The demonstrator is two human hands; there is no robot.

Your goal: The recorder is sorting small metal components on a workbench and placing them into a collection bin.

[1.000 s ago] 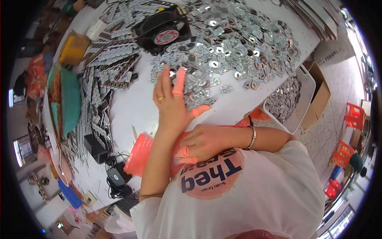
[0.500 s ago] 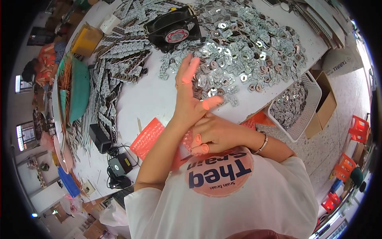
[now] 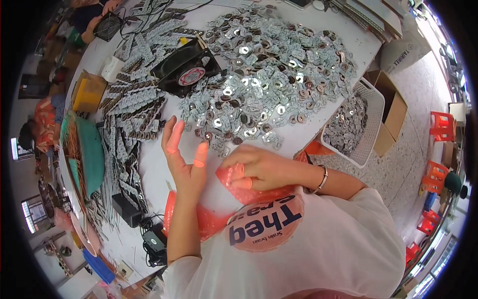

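Observation:
My left hand (image 3: 185, 157) is raised above the white table, its fingers apart with nothing between them; orange rubber covers sit on some fingertips. To its right my right hand (image 3: 256, 168) is closed, fingers curled and pointing left, with similar orange covers. Whatever its fingertips may hold is hidden. Pink-red bubble wrap (image 3: 231, 180) lies under and beside that hand, and more of it shows by my left forearm. Just beyond both hands spreads a large heap of small silvery metal pieces (image 3: 279, 82), some with dark round discs.
A black fan (image 3: 185, 67) stands at the heap's left side, beside rows of joined metal strips (image 3: 132, 89). Further left are a yellow box (image 3: 89, 92) and a green basin (image 3: 92, 154). Black adapters (image 3: 127, 210) lie nearer. A white basket (image 3: 369, 124) of pieces stands right of the table edge.
My hands have come apart: the left has moved left and nearer me, while the right is now uncrossed from it. The whole view has shifted, moving the table leftward.

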